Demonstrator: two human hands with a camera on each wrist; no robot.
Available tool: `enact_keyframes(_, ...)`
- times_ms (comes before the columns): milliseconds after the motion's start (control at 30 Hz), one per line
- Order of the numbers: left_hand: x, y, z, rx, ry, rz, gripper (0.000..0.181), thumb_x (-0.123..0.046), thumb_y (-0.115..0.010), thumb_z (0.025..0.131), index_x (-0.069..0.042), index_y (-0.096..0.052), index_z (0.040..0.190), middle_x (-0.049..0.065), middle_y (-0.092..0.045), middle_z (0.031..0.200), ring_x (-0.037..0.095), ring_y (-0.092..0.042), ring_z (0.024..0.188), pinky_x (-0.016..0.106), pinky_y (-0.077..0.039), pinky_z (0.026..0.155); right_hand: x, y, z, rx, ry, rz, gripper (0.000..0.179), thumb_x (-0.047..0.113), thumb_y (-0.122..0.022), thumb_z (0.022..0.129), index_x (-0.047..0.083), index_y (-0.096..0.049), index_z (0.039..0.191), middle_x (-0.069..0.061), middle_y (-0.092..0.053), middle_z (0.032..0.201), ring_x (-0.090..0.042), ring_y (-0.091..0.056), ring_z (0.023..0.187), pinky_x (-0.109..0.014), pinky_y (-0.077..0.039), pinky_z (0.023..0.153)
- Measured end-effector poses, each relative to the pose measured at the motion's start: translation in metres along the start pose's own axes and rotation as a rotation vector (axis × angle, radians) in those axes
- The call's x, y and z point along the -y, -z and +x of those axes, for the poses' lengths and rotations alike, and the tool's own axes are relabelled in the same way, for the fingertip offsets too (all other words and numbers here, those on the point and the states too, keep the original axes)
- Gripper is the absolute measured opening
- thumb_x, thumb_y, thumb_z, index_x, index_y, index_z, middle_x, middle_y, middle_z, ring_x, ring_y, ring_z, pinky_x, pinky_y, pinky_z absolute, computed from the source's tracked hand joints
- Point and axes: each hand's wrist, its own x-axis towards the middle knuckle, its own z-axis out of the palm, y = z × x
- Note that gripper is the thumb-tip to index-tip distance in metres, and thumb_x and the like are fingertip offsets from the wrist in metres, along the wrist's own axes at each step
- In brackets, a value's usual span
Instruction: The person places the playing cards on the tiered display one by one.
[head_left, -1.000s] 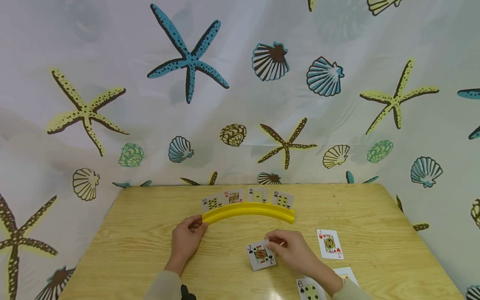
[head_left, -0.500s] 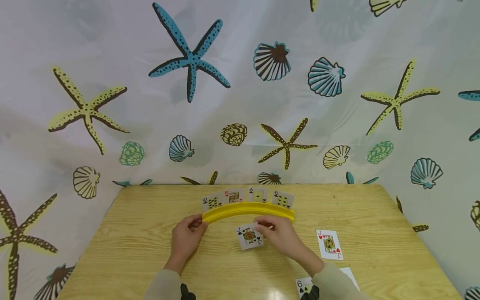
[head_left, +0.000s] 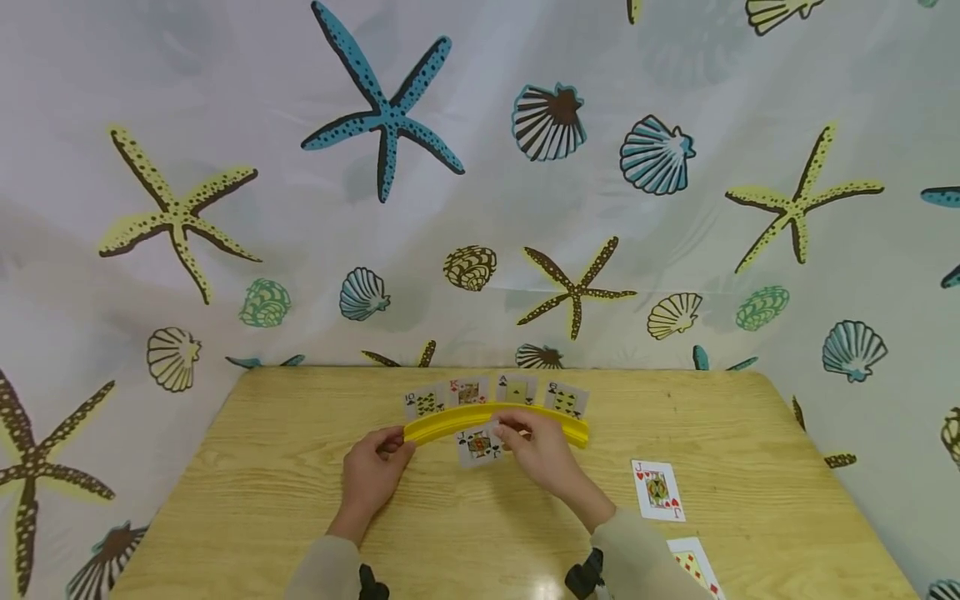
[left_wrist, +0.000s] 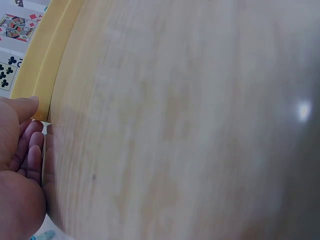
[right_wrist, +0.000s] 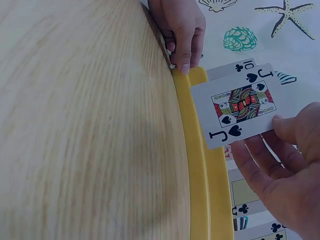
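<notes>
A curved yellow card holder (head_left: 495, 412) stands on the table with several playing cards upright in it: a ten of clubs (head_left: 425, 402), a king of diamonds (head_left: 468, 390), an ace of clubs (head_left: 516, 389) and a six of clubs (head_left: 567, 400). My left hand (head_left: 375, 471) pinches the holder's left end, its thumb on top. Between thumb and fingers, my right hand (head_left: 542, 450) holds a jack of spades (head_left: 477, 445) by its right edge, in front of the holder. In the right wrist view this jack (right_wrist: 244, 102) overlaps the ten of clubs (right_wrist: 235, 69).
Face up on the table's right side lies a jack of hearts (head_left: 657, 490). Nearer, a diamonds card (head_left: 697, 567) is partly hidden by the right sleeve (head_left: 637, 550). A cloth (head_left: 480, 183) with starfish and shells hangs behind the wooden table (head_left: 270, 467).
My right hand has carried the jack of spades up and left towards the holder. The six of spades near the right forearm is now hidden. My left hand stays at the holder's end.
</notes>
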Motion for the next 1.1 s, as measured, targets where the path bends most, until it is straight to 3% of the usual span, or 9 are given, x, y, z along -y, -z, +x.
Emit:
enact_keyframes(267, -0.001, 0.000, 0.002, -0.005, -0.004, 0.005, 0.035, -0.014, -0.078, 0.096, 0.002, -0.073, 0.127, 0.016, -0.077, 0.112, 0.027, -0.070, 0.098, 0.023, -0.054, 0.082, 0.007, -0.009, 0.017, -0.059, 0.004, 0.018, 0.021, 0.016, -0.065, 0.106, 0.006, -0.076, 0.120, -0.010, -0.075, 0.108, -0.032, -0.071, 0.095, -0.024, -0.058, 0.075)
enact_keyframes(467, -0.001, 0.001, 0.001, 0.006, 0.013, 0.003, 0.036, -0.016, -0.078, 0.097, 0.001, -0.073, 0.129, 0.016, -0.077, 0.114, 0.026, -0.070, 0.100, 0.026, -0.055, 0.084, 0.006, -0.018, 0.026, -0.068, 0.014, 0.065, 0.020, 0.014, -0.063, 0.107, 0.004, -0.075, 0.120, -0.014, -0.074, 0.109, -0.034, -0.070, 0.096, -0.027, -0.061, 0.080)
enact_keyframes(800, 0.002, 0.000, 0.001, -0.002, 0.015, 0.000, 0.035, -0.016, -0.079, 0.096, 0.000, -0.074, 0.127, 0.015, -0.078, 0.112, 0.026, -0.070, 0.099, 0.023, -0.054, 0.083, 0.007, -0.029, 0.038, -0.059, 0.048, 0.036, 0.017, 0.015, -0.062, 0.107, 0.008, -0.075, 0.115, -0.016, -0.074, 0.102, -0.026, -0.068, 0.091, -0.027, -0.053, 0.078)
enact_keyframes(1100, 0.004, -0.002, 0.003, 0.008, 0.007, 0.001, 0.034, -0.017, -0.078, 0.096, -0.001, -0.074, 0.126, 0.014, -0.078, 0.110, 0.025, -0.070, 0.099, 0.026, -0.055, 0.085, 0.004, -0.041, 0.050, -0.059, 0.075, 0.009, 0.020, 0.015, -0.062, 0.107, 0.006, -0.075, 0.118, -0.013, -0.075, 0.109, -0.025, -0.069, 0.099, -0.027, -0.055, 0.081)
